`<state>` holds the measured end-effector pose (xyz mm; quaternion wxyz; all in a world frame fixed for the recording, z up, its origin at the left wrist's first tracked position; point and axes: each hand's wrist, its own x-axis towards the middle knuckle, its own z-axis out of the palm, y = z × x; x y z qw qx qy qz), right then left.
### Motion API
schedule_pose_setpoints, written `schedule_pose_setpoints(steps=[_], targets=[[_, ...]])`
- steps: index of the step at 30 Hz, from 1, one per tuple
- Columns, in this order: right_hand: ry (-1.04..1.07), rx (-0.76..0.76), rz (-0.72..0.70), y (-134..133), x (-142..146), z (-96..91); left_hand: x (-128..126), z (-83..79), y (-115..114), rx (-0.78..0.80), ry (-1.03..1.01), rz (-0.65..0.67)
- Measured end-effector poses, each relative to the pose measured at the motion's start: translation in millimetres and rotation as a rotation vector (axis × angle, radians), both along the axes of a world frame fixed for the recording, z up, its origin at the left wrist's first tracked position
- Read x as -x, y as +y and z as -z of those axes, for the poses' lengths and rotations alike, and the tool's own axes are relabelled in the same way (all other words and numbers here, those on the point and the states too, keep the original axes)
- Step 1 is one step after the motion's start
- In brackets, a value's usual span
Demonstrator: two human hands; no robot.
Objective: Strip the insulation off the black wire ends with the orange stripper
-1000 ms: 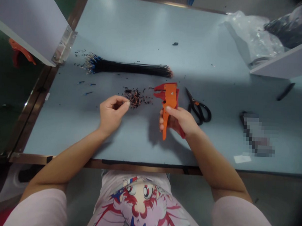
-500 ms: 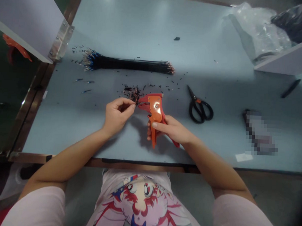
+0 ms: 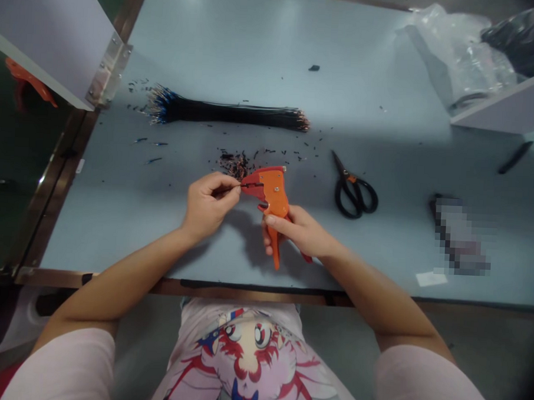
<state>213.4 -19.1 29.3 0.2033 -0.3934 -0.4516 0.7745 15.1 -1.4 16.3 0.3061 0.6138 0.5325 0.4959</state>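
Orange plastic wire strippers (image 3: 273, 188) are gripped by their handles in the curled right hand (image 3: 297, 231), held above the matte blue-grey worktop (image 3: 379, 258). The left hand (image 3: 210, 204) pinches a thin dark wire (image 3: 246, 186), its end entering the strippers' red jaws. Just behind lies a frayed tangle of wire scraps (image 3: 235, 165); black-looped steel scissors (image 3: 353, 189) rest to the right.

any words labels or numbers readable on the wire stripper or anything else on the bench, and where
No text can be read anywhere in this view: the orange wire stripper shows no legible marking, the white paper slip shows nothing readable, the pixelated object is too blurred to read, and the printed T-shirt shows a cartoon figure with no legible words.
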Motion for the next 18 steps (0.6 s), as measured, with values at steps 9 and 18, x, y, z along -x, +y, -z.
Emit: schedule_pose_setpoints(steps=[9,18], targets=[[-0.032,-0.015,0.068,-4,7,2.8,-3,3.0,-3,-0.02,0.09,-0.051],[0.025,0.078,0.449,26,-20,6.5,11,3.0,11,0.055,-0.006,-0.13]])
